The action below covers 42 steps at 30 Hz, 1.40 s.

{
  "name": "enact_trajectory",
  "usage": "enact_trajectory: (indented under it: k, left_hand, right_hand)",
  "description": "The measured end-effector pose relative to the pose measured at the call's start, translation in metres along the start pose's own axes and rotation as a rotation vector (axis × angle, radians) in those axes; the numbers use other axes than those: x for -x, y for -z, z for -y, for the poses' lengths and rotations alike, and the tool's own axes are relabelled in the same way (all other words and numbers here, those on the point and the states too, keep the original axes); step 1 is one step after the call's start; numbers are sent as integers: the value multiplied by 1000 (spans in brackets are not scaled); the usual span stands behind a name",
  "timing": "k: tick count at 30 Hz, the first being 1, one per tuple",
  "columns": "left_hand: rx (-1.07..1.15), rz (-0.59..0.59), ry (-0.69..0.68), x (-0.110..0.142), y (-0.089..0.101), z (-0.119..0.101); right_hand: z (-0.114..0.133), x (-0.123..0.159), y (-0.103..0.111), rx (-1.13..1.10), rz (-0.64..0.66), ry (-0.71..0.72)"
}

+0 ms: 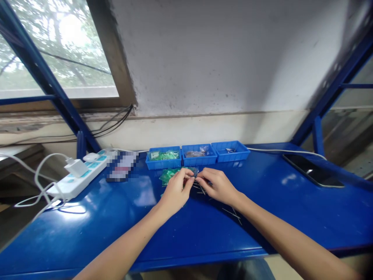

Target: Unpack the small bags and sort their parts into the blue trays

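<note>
My left hand (179, 186) and my right hand (217, 186) meet over the middle of the table, fingertips nearly touching. Both are closed in a pinch; whatever lies between the fingers is too small to make out. Just behind my left hand lie green packets (168, 175) that look like plastic. Thin metal pins (201, 189) are scattered under and beside my right hand, and more loose pins (233, 214) lie near my right wrist.
Along the wall stand a blue bin with green packets (164, 164), a blue bin with clear bags (201, 160) and a blue bin with dark pieces (233, 157). A white power strip (72, 184) with cables lies left. A phone (313, 171) rests on the blue table (291, 217).
</note>
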<state>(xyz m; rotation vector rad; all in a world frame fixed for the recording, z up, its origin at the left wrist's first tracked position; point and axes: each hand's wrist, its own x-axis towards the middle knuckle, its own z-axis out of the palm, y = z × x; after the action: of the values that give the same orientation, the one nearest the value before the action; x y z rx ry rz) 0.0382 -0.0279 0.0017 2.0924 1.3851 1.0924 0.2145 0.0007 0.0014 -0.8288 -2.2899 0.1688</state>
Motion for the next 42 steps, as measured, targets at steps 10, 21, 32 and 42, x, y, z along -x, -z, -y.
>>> enact_trajectory:
  k: [10, 21, 32, 42]
  left_hand:
    - [-164, -4, -63, -4, 8, -1]
    - [-427, 301, -215, 8, -9, 1]
    - [-482, 219, -218, 6, -8, 3]
    - [-315, 42, -89, -7, 5, 19]
  right_hand:
    - [0, 0, 1, 90, -75, 106]
    - [-76, -2, 47, 540, -481, -590]
    - [-34, -4, 16, 247, -216, -294]
    - [-9, -1, -3, 111, 47, 64]
